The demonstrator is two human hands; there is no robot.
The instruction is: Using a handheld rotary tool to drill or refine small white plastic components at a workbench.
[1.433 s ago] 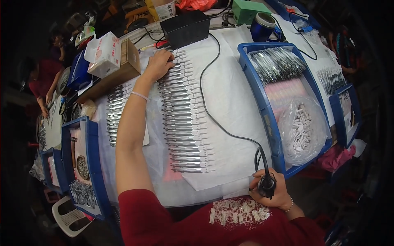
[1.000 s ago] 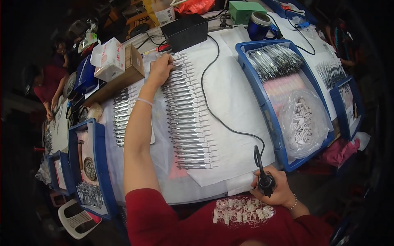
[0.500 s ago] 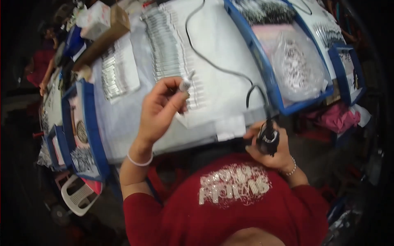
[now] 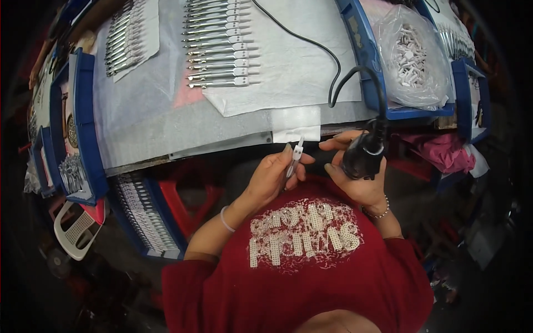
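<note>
Just off the table's front edge, my left hand pinches a slim metal rod with a white end block. The rod is tilted, its thin tip pointing up and away from me. My right hand, close by on the right, is wrapped round a black corded electric screwdriver. Its cable rises from the top; the working tip is hidden. Tool and rod are apart. On the table lies a row of similar rods with white blocks, side by side.
A white pad lies at the front edge of the table. A blue tray on the right holds a clear bag of small white parts. Blue trays stand at left. Below hangs a tray of metal pieces, near a red stool.
My left hand has come back from over the table toward me and right, bringing the rod near the screwdriver. My right hand has risen slightly in view. The view has shifted too.
</note>
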